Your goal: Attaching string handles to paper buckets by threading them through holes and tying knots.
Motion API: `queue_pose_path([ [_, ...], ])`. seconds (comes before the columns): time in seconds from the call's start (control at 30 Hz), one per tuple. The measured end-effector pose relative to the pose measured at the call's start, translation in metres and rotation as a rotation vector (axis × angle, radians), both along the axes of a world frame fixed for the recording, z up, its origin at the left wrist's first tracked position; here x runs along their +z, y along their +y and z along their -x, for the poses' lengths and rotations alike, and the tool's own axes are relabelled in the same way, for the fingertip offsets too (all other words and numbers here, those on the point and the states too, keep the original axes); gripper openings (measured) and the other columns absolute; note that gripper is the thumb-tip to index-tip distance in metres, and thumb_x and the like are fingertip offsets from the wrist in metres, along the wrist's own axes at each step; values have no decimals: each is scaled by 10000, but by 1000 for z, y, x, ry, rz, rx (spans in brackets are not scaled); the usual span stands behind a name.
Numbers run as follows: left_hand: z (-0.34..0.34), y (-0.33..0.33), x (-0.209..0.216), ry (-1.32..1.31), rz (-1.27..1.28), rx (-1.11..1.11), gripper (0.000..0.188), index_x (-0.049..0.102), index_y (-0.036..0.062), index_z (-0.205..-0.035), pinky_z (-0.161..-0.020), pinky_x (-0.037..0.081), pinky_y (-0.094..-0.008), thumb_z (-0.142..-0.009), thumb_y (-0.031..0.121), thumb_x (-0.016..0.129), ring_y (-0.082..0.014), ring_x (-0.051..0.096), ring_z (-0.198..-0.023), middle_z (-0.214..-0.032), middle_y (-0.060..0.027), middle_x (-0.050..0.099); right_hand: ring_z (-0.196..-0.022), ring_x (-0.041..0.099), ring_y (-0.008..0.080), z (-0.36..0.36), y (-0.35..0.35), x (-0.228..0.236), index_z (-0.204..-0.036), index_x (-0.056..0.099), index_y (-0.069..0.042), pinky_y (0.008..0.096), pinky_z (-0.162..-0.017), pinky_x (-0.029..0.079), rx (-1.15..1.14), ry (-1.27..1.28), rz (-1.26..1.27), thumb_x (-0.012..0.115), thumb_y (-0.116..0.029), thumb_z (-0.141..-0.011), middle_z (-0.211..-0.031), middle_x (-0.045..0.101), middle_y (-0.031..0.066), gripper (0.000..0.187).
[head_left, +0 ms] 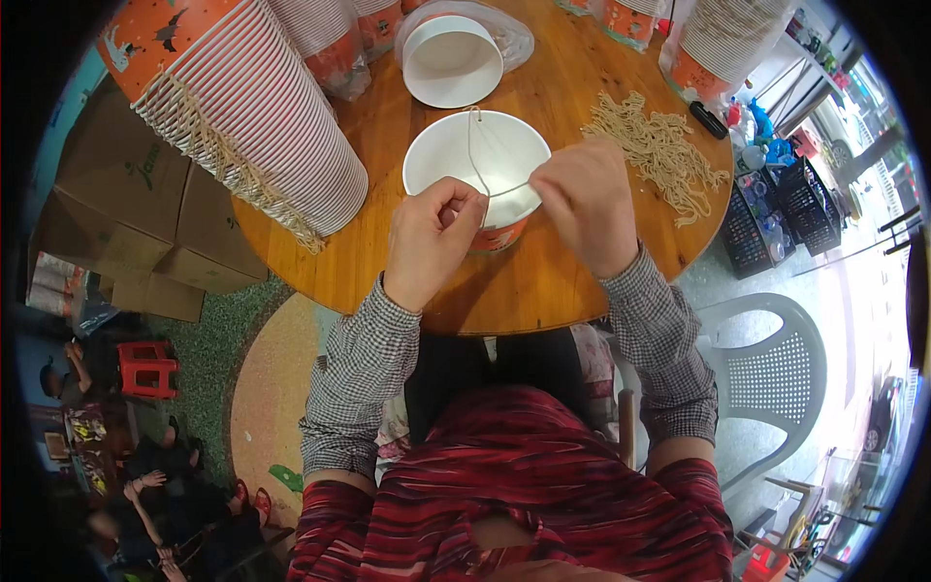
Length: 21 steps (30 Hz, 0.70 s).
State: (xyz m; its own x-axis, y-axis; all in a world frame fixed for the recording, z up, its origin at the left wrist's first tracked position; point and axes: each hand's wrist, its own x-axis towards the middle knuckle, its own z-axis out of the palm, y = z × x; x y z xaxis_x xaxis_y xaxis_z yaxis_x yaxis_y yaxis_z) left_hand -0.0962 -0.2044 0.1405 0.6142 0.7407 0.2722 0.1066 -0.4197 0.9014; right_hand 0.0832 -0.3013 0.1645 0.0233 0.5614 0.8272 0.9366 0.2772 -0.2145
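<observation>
A paper bucket (427, 160), white inside and orange outside, stands on the round wooden table in front of me. A thin beige cord (472, 145) passes through its far rim and runs down across the opening to my fingers. My left hand (432, 238) pinches the cord at the near rim. Over the right side of the rim, my right hand (593, 204) is closed on the same cord, which is stretched between the two hands. The near rim is partly covered by my left fingers, so I cannot tell whether the cord passes through it.
A tall leaning stack of orange buckets (281, 126) with cord handles is at the left. Loose cords (650, 145) lie in a pile at the right, beside a small black object (708, 120). Behind, a white bucket (452, 62) lies tipped on plastic; wrapped stacks (722, 44) stand farther back.
</observation>
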Motion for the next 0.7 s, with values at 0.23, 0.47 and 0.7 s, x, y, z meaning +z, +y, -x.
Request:
queue_pose_path([
  [0.23,3,-4,19,-160,326,-180,146,638,-20,-890,-541,387,-163,-905,107,567,-9,490,-653,-747,38,590,-849,548,233,23,2,-8,-821,658,-65,349,-809,425,296,238,149,689,-83,-736,-860,592,46,93],
  [0.47,2,-4,11,-203,344,-228,164,651,-31,-964,-578,392,-152,-905,95,566,-5,498,-675,-786,33,606,-785,579,161,24,16,-14,-868,658,-22,285,-717,459,333,605,234,644,-74,-813,-849,632,50,77],
  [0.7,-3,-2,6,-322,318,-182,133,647,-22,-915,-576,369,-154,-893,87,574,-3,463,-655,-765,41,597,-654,583,66,27,12,-3,-918,648,18,200,-562,473,485,999,561,581,-107,-890,-829,664,45,145],
])
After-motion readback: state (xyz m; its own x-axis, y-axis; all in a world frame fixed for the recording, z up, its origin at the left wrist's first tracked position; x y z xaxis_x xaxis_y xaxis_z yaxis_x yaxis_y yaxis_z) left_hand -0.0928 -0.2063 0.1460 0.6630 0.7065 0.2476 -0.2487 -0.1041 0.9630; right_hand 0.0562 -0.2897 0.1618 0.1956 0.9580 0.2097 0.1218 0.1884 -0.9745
